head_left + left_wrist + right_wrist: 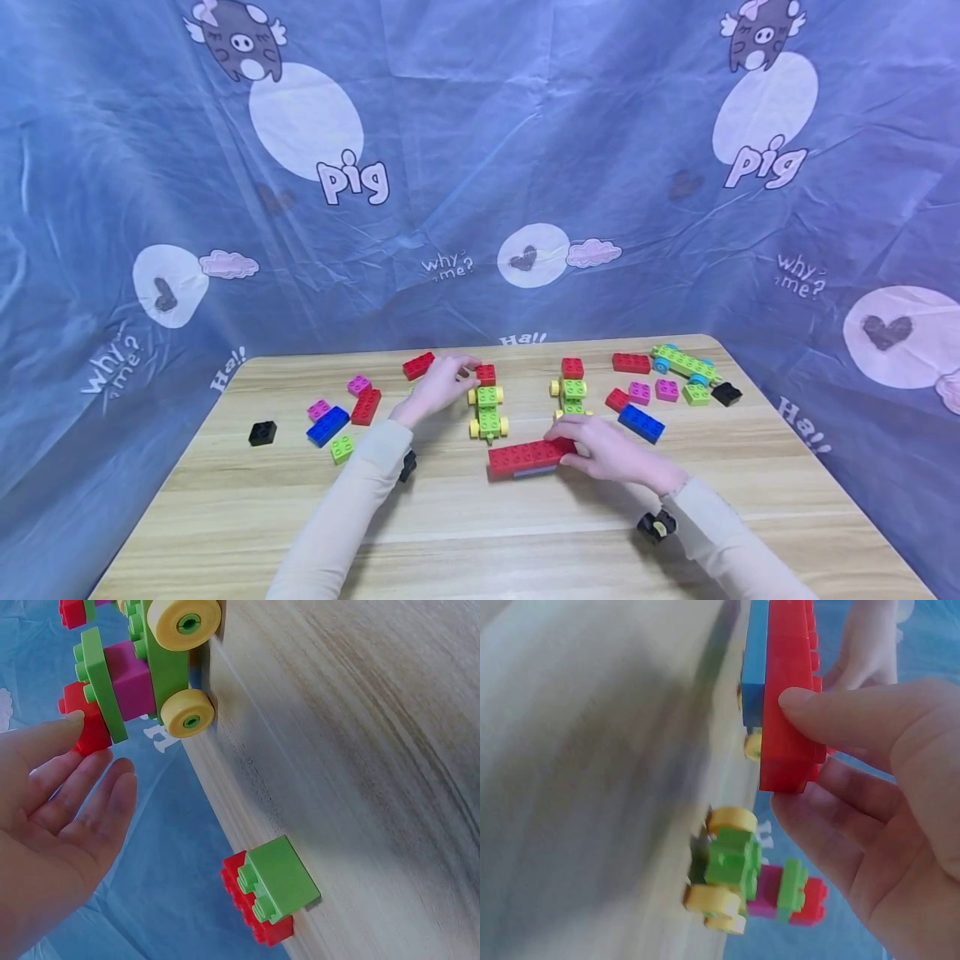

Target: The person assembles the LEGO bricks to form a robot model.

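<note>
My left hand [444,385] is at the far end of a green toy car [489,422] with yellow wheels. Its thumb and fingers pinch the small red brick [88,716] that tops the car's stack, above a green brick and a magenta brick [130,679]. Nearer the front, my right hand [603,454] grips the right end of a long red brick [525,455]. A blue brick [754,664] is joined beneath this long one. Just behind the right hand stands a second green car [573,390] with yellow wheels and its own red-topped stack.
Loose bricks lie left, among them a blue brick [327,427], a black brick [262,432] and a red brick [366,407]. On the right are a blue brick [641,423], magenta bricks and a green car base [684,363] with blue wheels. A patterned blue cloth [480,167] surrounds the table.
</note>
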Demonstrator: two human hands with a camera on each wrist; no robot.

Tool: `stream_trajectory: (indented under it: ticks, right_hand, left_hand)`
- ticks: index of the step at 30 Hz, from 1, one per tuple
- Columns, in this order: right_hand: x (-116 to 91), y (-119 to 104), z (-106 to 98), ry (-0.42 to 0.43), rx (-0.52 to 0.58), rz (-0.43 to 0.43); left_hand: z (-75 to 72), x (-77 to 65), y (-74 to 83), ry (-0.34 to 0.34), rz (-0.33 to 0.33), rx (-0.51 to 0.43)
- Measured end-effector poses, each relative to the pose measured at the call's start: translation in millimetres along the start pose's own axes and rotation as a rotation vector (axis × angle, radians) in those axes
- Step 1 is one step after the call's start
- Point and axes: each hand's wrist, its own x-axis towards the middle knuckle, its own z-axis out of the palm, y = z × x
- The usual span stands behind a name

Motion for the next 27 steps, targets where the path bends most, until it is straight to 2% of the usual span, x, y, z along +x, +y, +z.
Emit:
stream_trajectory:
  ticks: [7, 14, 20, 27]
  right_hand:
    - [0.6, 10.7, -20.7, 0.078, -0.023, -0.008]
    - [5.2, 30.8, -36.1, 0.136, -0.033, 0.051]
    - [13.3, 47.0, -45.9, 0.143, -0.043, 0.093]
    - [26.0, 56.7, -47.5, 0.156, -0.028, 0.104]
  left_hand:
    - [2.6, 1.2, 0.7, -0.003, 0.027, -0.018]
    - [4.7, 2.1, 1.0, -0.001, 0.036, -0.016]
    - [5.5, 1.2, 2.8, -0.007, 0.025, -0.019]
    - [7.2, -0.9, 4.2, -0.013, 0.036, -0.029]
